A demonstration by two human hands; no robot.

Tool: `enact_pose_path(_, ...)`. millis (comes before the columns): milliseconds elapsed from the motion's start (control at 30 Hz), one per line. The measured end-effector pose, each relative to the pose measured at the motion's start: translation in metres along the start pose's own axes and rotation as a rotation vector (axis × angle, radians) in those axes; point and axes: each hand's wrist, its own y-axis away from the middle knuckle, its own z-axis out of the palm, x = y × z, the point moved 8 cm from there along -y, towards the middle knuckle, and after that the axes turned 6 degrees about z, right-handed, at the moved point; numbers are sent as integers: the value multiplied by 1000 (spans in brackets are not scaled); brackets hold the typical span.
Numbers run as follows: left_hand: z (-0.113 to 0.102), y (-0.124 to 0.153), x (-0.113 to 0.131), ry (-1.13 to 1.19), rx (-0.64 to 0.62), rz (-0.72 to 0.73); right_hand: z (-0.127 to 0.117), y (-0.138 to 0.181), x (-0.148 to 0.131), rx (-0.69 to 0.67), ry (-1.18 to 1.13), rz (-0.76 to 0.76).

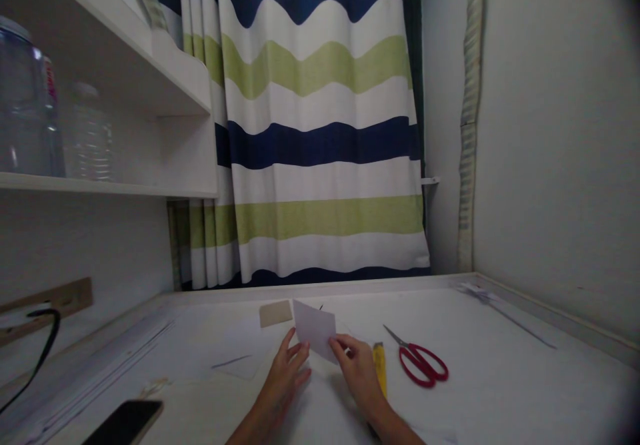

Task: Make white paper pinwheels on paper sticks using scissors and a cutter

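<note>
A small piece of white paper is raised above the tabletop between my two hands, tilted. My left hand has its fingers at the paper's lower left edge, with the thumb in front. At the right edge, my right hand pinches the paper between thumb and fingers. Right beside that hand lies a yellow tool, its lower part hidden by my wrist; its kind is unclear. Farther right are scissors with red handles, blades pointing away to the left. A beige card lies behind my left hand.
A dark phone lies at front left. Long paper sheets run along the left side; a thin strip lies nearer. Paper scraps are at back right. Above left, a shelf holds clear bottles. A striped curtain hangs behind.
</note>
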Motion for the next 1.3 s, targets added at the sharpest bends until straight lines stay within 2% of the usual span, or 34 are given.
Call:
enact_pose_path(167, -4, -5, 7, 7, -47, 60, 3, -4, 12, -62, -139, 88)
enact_pose_path(300, 12, 2, 17, 46, -147, 129, 10, -2, 17, -154, -272, 178)
enact_pose_path(400, 17, 4, 21, 30, -148, 162, 13, -1, 19, -194, -283, 206)
enact_pose_path(600, -12, -8, 18, -105, 37, 242, -2, -9, 21, -65, -143, 133)
enact_pose_path(700, -16, -9, 15, -137, 49, 217, -10, -8, 12, 2, -14, 48)
enact_pose_path(800, -10, -6, 12, -148, 27, 184, -12, -1, -8, 38, 163, -125)
enact_pose_path(900, -4, -4, 10, -134, -7, 161, -2, 10, -23, -20, 281, -286)
enact_pose_path(1033, 1, -4, 6, -103, -37, 138, 13, 21, -27, -109, 395, -415)
enact_pose_path(1133, 3, -3, 7, -81, -51, 131, 18, 25, -26, -143, 424, -461)
enact_pose_path(1300, 7, 2, 15, -10, -52, 136, 21, 25, -22, -226, 395, -446)
